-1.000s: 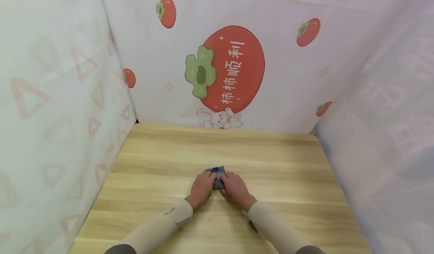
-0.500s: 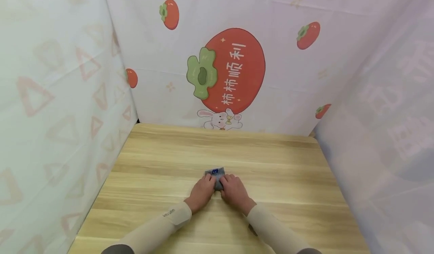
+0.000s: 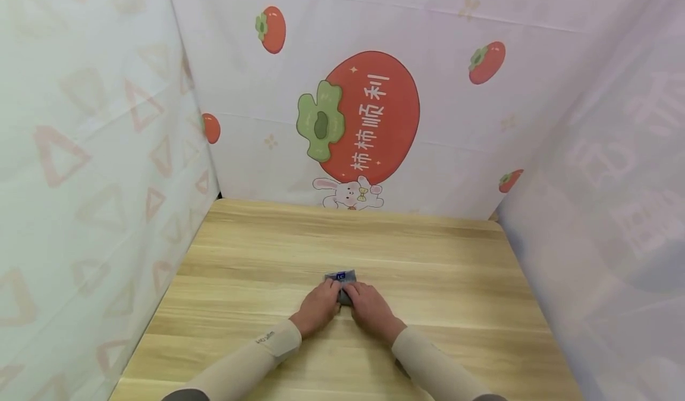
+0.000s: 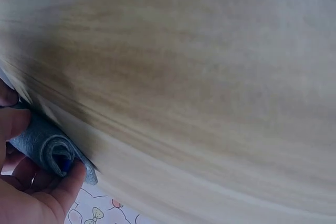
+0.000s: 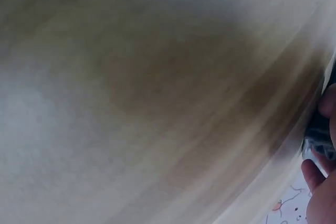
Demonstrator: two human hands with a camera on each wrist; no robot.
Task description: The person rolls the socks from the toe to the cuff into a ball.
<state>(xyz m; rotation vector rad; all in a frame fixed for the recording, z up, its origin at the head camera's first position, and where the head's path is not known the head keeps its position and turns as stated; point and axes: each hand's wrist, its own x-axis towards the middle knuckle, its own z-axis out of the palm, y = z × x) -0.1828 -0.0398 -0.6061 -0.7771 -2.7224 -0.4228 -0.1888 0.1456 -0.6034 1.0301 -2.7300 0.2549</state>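
A small grey-blue cloth (image 3: 349,276) with a dark blue label (image 3: 341,276) at its far edge lies near the middle of the wooden table. Its near part is rolled up; in the left wrist view the end of the rolled cloth (image 4: 39,135) shows a spiral with some blue inside. My left hand (image 3: 318,307) grips the roll's left end between thumb and fingers. From the other side my right hand (image 3: 373,310) holds the right end, its fingertips reaching close to the left ones. In the right wrist view only a dark bit of cloth (image 5: 318,129) shows at the edge.
The wooden table (image 3: 257,240) runs to a white printed curtain (image 3: 449,127) at the back. More fabric hangs close along the left side (image 3: 96,151) and the right side (image 3: 605,210).
The head view has tilted slightly, so the scene sits a little lower. Both hands stay on the rolled cloth; the right fingertips have shifted slightly toward the left hand.
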